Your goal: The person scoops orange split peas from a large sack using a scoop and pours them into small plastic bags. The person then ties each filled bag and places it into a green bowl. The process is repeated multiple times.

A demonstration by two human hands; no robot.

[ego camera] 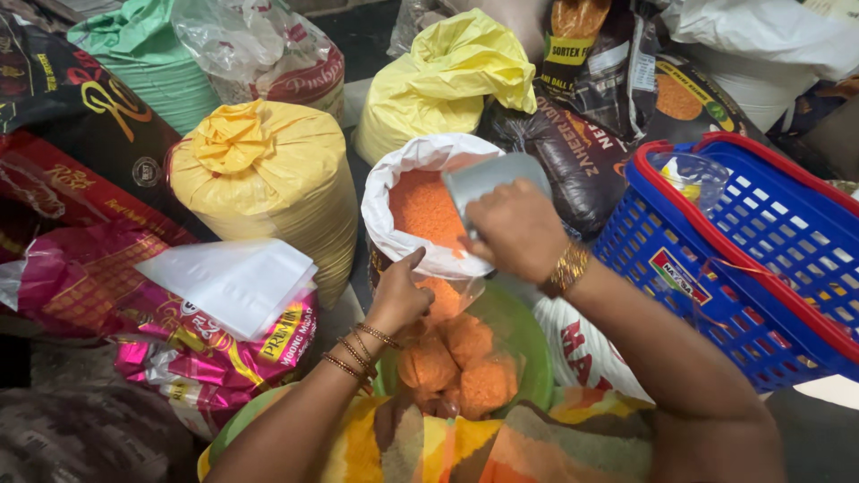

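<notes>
— What lies nearest the person?

— A green bowl (530,353) sits low in the view, holding clear bags of orange lentils (465,358) bunched together. The left hand (398,295) rests at the bowl's ten o'clock edge, fingers (413,260) pinched closed on the rim of a thin clear bag (452,295) that is partly filled with orange lentils; the thumb points up toward twelve o'clock.

— And the other hand?

— The right hand (517,228) is just above, at one o'clock from the left. Its fingers are curled shut around a metal scoop (488,179), whose flat body sticks out past the knuckles toward eleven o'clock. The scoop hangs over the near rim of a white sack (394,192) of loose orange lentils (425,207), directly above the mouth of the held bag. Whether the scoop carries lentils cannot be told.

— What surrounds them?

— At three o'clock stands a blue basket (716,259) with red rim, a clear bag (689,174) inside. At nine o'clock lies a pink packet (179,358) with a white plastic bag (233,282) on top. Farther, at eleven o'clock, a tied yellow sack (268,179); at twelve, another yellow sack (447,80); beyond them, dark and green sacks crowd the floor.
</notes>
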